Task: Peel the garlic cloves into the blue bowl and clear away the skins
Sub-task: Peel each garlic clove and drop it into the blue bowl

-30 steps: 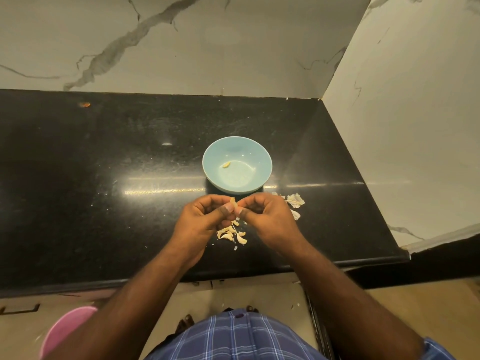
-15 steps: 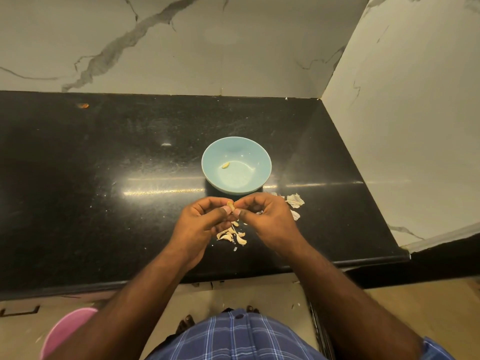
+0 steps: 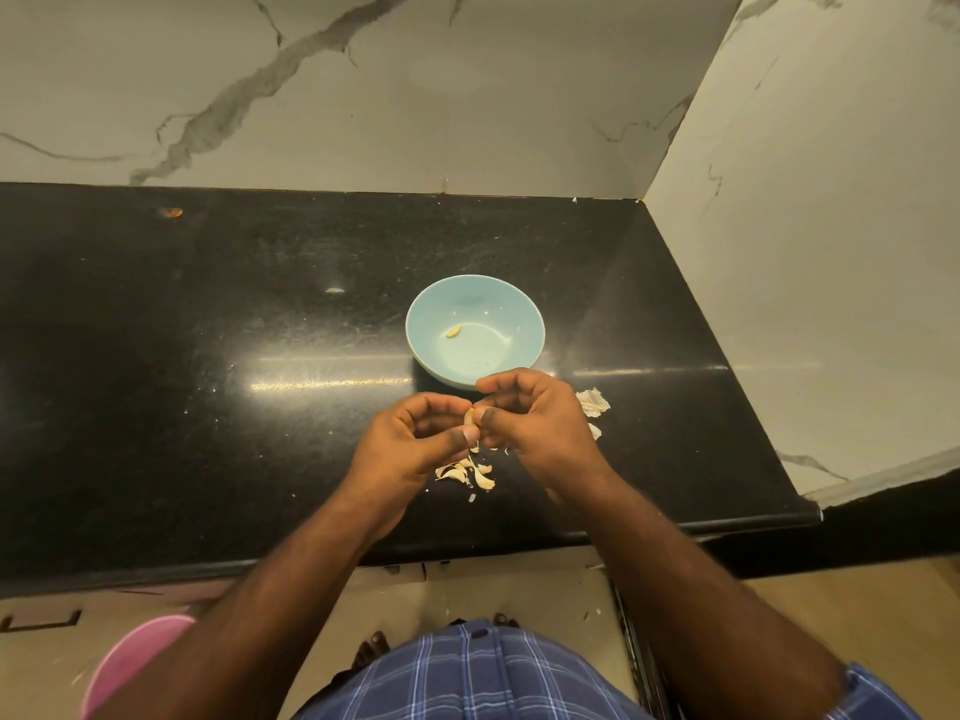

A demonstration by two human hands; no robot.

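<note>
A blue bowl (image 3: 475, 304) stands on the black counter (image 3: 208, 381) with one peeled clove (image 3: 453, 332) inside. Just in front of it, my left hand (image 3: 415, 439) and my right hand (image 3: 535, 423) meet, both pinching a small garlic clove (image 3: 469, 416) between thumbs and fingertips. Most of the clove is hidden by my fingers. Loose garlic skins (image 3: 467, 472) lie on the counter below my hands. More skins (image 3: 593, 402) lie to the right of my right hand.
Marble walls close the counter at the back and right. The counter's front edge (image 3: 467, 545) runs below my wrists. A pink round container (image 3: 130, 662) sits on the floor at the lower left. A small brown scrap (image 3: 170, 213) lies at the counter's far left.
Both hands have stayed together on the clove. My right hand's fingers have risen slightly toward the bowl's near rim. The bowl and the skins have not moved.
</note>
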